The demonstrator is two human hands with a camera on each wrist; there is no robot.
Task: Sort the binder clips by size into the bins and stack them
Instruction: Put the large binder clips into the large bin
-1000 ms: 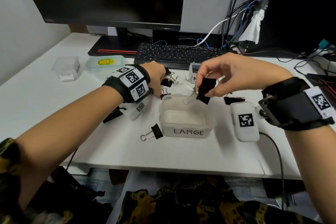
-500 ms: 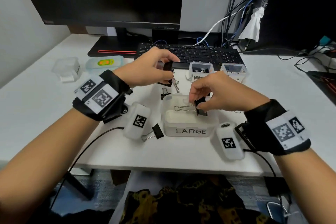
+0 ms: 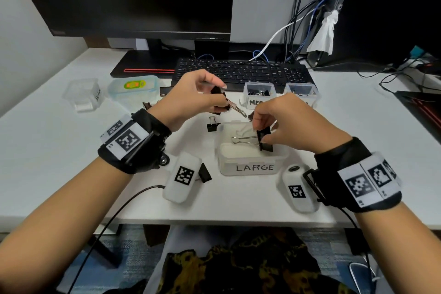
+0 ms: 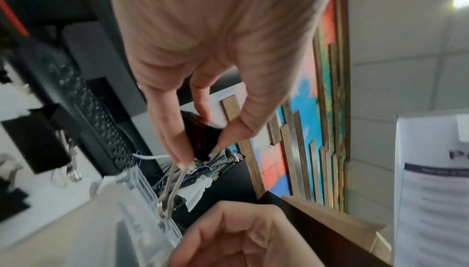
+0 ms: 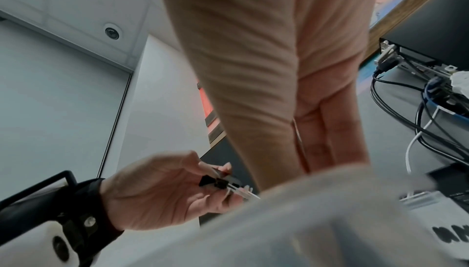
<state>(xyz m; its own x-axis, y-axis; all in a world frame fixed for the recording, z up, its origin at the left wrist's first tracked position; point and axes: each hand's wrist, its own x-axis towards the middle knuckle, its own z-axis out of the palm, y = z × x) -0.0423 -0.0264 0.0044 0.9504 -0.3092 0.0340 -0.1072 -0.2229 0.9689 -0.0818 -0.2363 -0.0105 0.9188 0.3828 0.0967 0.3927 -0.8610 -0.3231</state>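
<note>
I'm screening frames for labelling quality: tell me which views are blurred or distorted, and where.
Head view: mostly sharp, the LARGE bin label readable, wide-angle bending at the edges. Left wrist view: left hand and its binder clip fairly clear, desk side smeared. Right wrist view: right hand and the pale foreground blurred.

Medium bin label half hidden by right hand.

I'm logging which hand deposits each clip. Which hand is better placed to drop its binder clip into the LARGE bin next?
Right. The right hand holds its binder clip directly above the LARGE bin; the left hand holds its clip beyond the bin's far left corner.
</note>
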